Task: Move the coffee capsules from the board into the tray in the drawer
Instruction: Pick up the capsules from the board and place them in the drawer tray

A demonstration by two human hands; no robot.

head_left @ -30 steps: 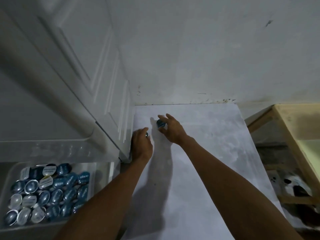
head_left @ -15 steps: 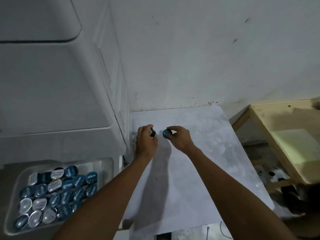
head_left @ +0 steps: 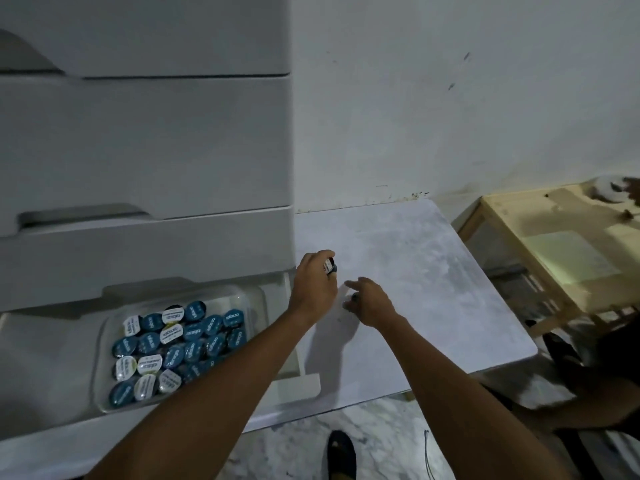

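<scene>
A pale marbled board [head_left: 426,268] lies beside a white drawer unit. My left hand [head_left: 311,285] hovers over the board's left edge, shut on a dark coffee capsule [head_left: 330,265] with a white lid, pinched at the fingertips. My right hand [head_left: 372,303] is just to its right, low over the board, forefinger stretched out; a small dark bit of a capsule [head_left: 355,298] shows under its curled fingers. The bottom drawer [head_left: 45,362] is pulled out. In it sits a clear tray [head_left: 99,344] packed with several blue and white capsules [head_left: 180,341]. No loose capsules show on the board.
The shut upper drawers [head_left: 145,147] overhang the tray's far side. A white wall [head_left: 450,98] bounds the board at the back. A wooden table [head_left: 554,244] stands to the right. A dark sandal [head_left: 341,455] rests on the marble floor below.
Both hands have drawn back from the far corner toward the board's near left side. The right hand's blue capsule, plainly visible before, is now mostly hidden under its fingers. The view has tilted down.
</scene>
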